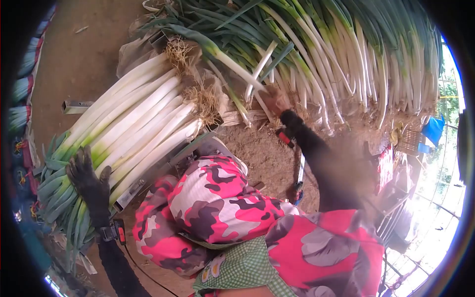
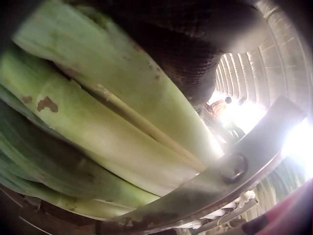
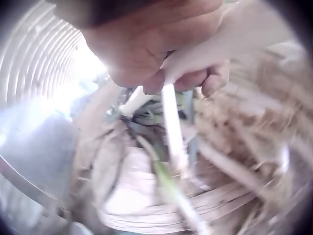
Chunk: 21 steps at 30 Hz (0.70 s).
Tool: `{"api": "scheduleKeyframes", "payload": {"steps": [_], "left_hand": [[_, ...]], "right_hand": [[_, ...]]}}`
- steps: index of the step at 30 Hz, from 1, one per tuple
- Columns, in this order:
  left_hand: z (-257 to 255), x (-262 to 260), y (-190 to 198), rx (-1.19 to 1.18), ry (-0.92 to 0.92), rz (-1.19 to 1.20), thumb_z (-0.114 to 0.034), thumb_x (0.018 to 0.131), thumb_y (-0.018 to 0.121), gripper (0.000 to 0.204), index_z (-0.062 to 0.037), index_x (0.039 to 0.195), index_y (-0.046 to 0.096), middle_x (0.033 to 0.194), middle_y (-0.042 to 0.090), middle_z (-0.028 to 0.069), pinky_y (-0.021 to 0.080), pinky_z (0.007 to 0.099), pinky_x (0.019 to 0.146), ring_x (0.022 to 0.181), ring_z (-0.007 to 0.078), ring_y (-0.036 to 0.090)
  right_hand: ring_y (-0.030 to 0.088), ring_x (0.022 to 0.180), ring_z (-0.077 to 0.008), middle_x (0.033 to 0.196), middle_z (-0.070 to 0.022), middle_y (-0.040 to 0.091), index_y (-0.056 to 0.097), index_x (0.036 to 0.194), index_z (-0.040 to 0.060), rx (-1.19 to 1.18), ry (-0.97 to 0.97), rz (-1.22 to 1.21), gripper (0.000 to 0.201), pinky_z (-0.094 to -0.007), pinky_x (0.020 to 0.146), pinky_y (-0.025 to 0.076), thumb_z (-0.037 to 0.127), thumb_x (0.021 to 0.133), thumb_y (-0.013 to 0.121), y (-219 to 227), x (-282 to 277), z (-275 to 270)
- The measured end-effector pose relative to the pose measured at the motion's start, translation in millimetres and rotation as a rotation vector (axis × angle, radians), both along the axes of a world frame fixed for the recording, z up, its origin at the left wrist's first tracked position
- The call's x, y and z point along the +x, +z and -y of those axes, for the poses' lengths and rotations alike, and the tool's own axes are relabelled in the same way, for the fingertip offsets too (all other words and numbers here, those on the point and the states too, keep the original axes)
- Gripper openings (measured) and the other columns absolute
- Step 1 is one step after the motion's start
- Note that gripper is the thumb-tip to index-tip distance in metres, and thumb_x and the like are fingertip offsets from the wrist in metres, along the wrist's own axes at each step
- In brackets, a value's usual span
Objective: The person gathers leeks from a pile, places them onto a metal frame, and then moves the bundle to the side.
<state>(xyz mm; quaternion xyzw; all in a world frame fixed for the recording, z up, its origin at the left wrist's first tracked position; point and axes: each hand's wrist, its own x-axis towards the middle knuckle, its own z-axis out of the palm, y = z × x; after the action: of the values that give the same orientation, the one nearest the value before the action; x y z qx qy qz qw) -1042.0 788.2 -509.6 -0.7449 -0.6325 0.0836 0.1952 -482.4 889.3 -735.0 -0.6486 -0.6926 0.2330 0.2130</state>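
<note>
A thick bundle of large green onions (image 1: pixel 133 119) lies at the left in the head view, roots (image 1: pixel 200 101) toward the upper right. My dark-gloved left hand (image 1: pixel 89 178) rests with fingers spread on the bundle where white stems turn to green leaves. In the left wrist view, the glove (image 2: pixel 188 63) lies against pale green stems (image 2: pixel 112 132). My bare right hand (image 1: pixel 278 101) grips a single green onion (image 1: pixel 232 64) near its root end; its leaves reach to the upper left. The right wrist view shows curled fingers around its white stem (image 3: pixel 234 39).
A metal frame (image 1: pixel 129 192) edges the bundle on the near side. Many loose green onions (image 1: pixel 346 54) are heaped along the top right. Bare soil (image 1: pixel 257 148) lies between heap and knees. A brown basket (image 1: pixel 409 141) and blue bag (image 1: pixel 434 129) stand far right.
</note>
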Motion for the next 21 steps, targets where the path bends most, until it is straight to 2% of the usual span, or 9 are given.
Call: {"api": "scheduleKeyframes", "payload": {"steps": [3, 6, 10, 14, 15, 16, 18, 20, 21], "left_hand": [[1, 3, 0, 0.032, -0.030, 0.073, -0.044, 0.081, 0.063, 0.076, -0.0129, 0.145, 0.035, 0.142, 0.042, 0.0130, 0.023, 0.0522, 0.113, 0.130, 0.0359, 0.036], [0, 5, 4, 0.016, 0.005, 0.050, -0.049, 0.082, 0.060, 0.077, -0.0129, 0.146, 0.035, 0.141, 0.042, 0.0134, 0.021, 0.0523, 0.113, 0.131, 0.0359, 0.035], [5, 7, 11, -0.002, 0.048, 0.050, -0.053, 0.083, 0.057, 0.077, -0.0122, 0.145, 0.037, 0.140, 0.041, 0.0148, 0.021, 0.0526, 0.113, 0.130, 0.0382, 0.035], [11, 2, 9, 0.036, 0.041, 0.103, -0.051, 0.080, 0.061, 0.077, -0.0120, 0.144, 0.039, 0.139, 0.042, 0.0164, 0.021, 0.0548, 0.113, 0.129, 0.0402, 0.035], [12, 0, 8, 0.027, 0.050, 0.136, -0.049, 0.079, 0.063, 0.078, -0.0120, 0.143, 0.039, 0.139, 0.042, 0.0166, 0.020, 0.0556, 0.113, 0.129, 0.0405, 0.035], [14, -4, 4, 0.048, 0.041, 0.152, -0.048, 0.079, 0.065, 0.077, -0.0129, 0.143, 0.040, 0.139, 0.042, 0.0173, 0.021, 0.0565, 0.112, 0.129, 0.0409, 0.035], [14, -7, 0, 0.057, 0.040, 0.185, -0.048, 0.078, 0.066, 0.077, -0.0152, 0.143, 0.041, 0.140, 0.043, 0.0169, 0.021, 0.0578, 0.111, 0.128, 0.0428, 0.036], [13, -4, 3, 0.079, 0.044, 0.206, -0.048, 0.078, 0.066, 0.073, -0.0156, 0.139, 0.044, 0.133, 0.048, 0.0144, 0.024, 0.0576, 0.110, 0.124, 0.0423, 0.040], [13, -3, 3, 0.095, 0.044, 0.212, -0.048, 0.077, 0.066, 0.072, -0.0158, 0.138, 0.046, 0.131, 0.049, 0.0142, 0.025, 0.0574, 0.109, 0.123, 0.0424, 0.040]], "right_hand": [[0.056, 0.059, -0.0154, 0.073, -0.0053, 0.058, 0.050, 0.129, 0.0082, -0.636, -0.222, -0.720, 0.042, -0.0304, 0.052, 0.046, 0.031, 0.094, 0.055, 57, -42, 20], [0.051, 0.060, -0.0093, 0.075, -0.0019, 0.054, 0.048, 0.131, 0.0075, -0.645, -0.258, -1.114, 0.042, -0.0266, 0.051, 0.044, 0.031, 0.096, 0.052, 86, -66, 27], [0.045, 0.058, -0.0092, 0.075, -0.0017, 0.049, 0.041, 0.136, 0.0111, -0.719, -0.059, -1.484, 0.046, -0.0249, 0.050, 0.039, 0.032, 0.097, 0.052, 132, -83, 14], [0.044, 0.056, -0.0089, 0.074, -0.0022, 0.048, 0.041, 0.136, 0.0117, -0.687, 0.097, -1.497, 0.047, -0.0231, 0.047, 0.037, 0.036, 0.097, 0.052, 182, -114, 8], [0.043, 0.053, -0.0090, 0.072, -0.0019, 0.049, 0.042, 0.136, 0.0116, -0.643, 0.055, -1.423, 0.050, -0.0225, 0.046, 0.036, 0.038, 0.095, 0.054, 205, -128, 10], [0.043, 0.052, -0.0086, 0.069, -0.0010, 0.049, 0.044, 0.135, 0.0088, -0.581, 0.115, -1.424, 0.052, -0.0222, 0.045, 0.035, 0.039, 0.094, 0.056, 216, -141, 8], [0.043, 0.054, -0.0089, 0.071, -0.0015, 0.049, 0.038, 0.142, 0.0063, -0.507, 0.243, -1.349, 0.059, -0.0233, 0.046, 0.035, 0.035, 0.094, 0.057, 236, -163, -2], [0.043, 0.055, -0.0081, 0.072, -0.0019, 0.051, 0.037, 0.143, 0.0046, -0.233, 0.474, -1.191, 0.061, -0.0222, 0.047, 0.035, 0.034, 0.094, 0.058, 266, -198, -14], [0.047, 0.059, -0.0095, 0.077, -0.0030, 0.054, 0.036, 0.143, 0.0028, -0.140, 0.549, -1.073, 0.058, -0.0233, 0.050, 0.039, 0.028, 0.095, 0.056, 278, -215, -23]]}}
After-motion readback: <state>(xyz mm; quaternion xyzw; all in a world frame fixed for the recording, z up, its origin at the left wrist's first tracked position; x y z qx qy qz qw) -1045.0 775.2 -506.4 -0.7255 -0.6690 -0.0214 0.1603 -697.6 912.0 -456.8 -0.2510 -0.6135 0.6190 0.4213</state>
